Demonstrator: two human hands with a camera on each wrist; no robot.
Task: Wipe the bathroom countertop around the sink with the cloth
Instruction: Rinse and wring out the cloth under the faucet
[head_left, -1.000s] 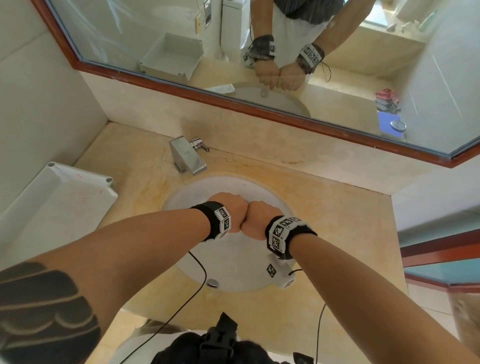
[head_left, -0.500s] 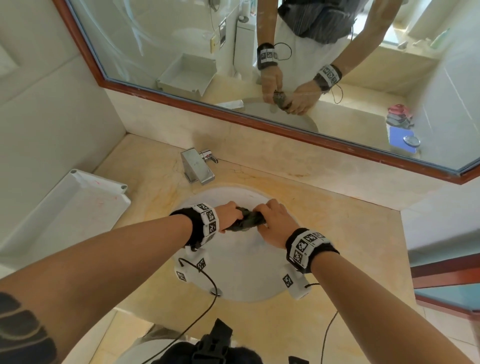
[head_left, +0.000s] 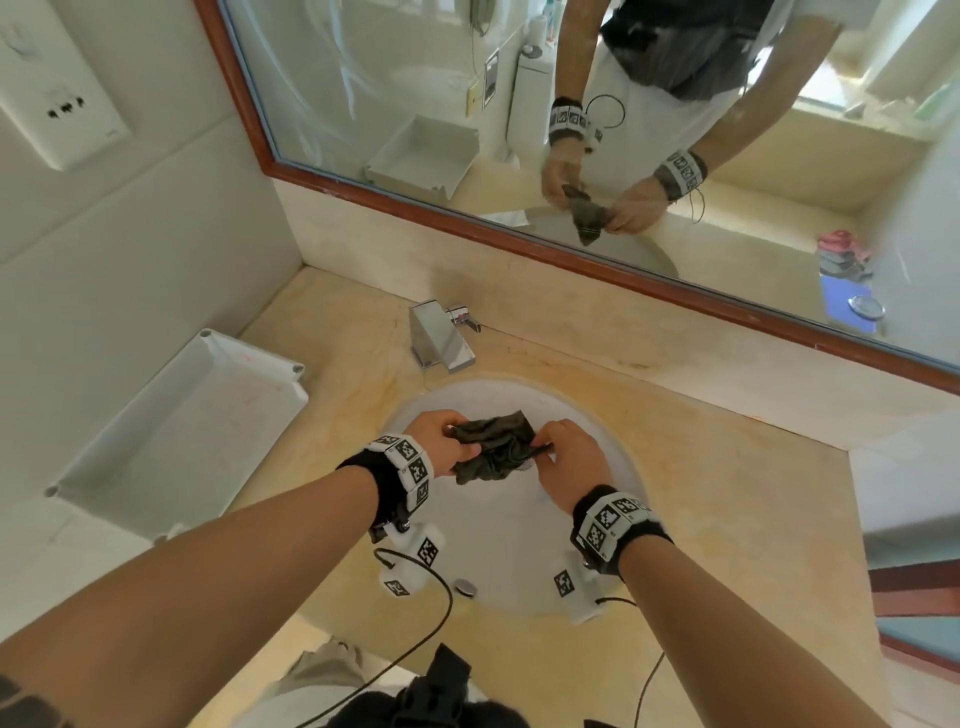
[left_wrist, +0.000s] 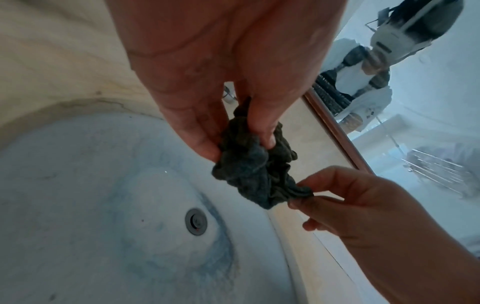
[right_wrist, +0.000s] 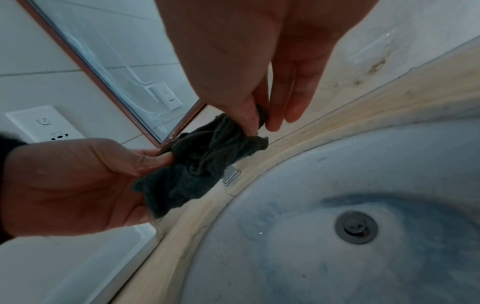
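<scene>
Head view looks down on both hands meeting over the white oval sink (head_left: 587, 566), with a dark grey cloth (head_left: 493, 447) bunched between them. The left hand (head_left: 434, 441) grips one crumpled end, thumb and fingers closed on the fabric; the right hand (head_left: 569, 462) pinches the opposite end between thumb and forefinger. The cloth hangs in the air above the basin, clear of the beige stone countertop (head_left: 727, 519) that rings the sink.

From the left wrist, the left hand's fingers (left_wrist: 262, 127) press into the wad of cloth (left_wrist: 257, 168) while the right hand (left_wrist: 358, 205) nips its lower corner, and the round metal drain (left_wrist: 196, 224) sits below in the bowl. From the right wrist, the right hand's thumb and forefinger (right_wrist: 249, 123) close on an upper fold of the cloth (right_wrist: 202, 162); its other two fingers extend straight and touch nothing. The left hand (right_wrist: 78, 185) cups the lower part, though how far its fingers wrap behind the fabric is hard to tell here.

A square chrome faucet (head_left: 441, 338) stands on the counter behind the basin. A white plastic tray (head_left: 171, 431) rests on the counter's left end (it leans against the tiled wall). A wood-framed mirror (head_left: 519, 228) above reflects both hands and the cloth, and a white wall outlet (head_left: 62, 104) sits on the left tiles.
</scene>
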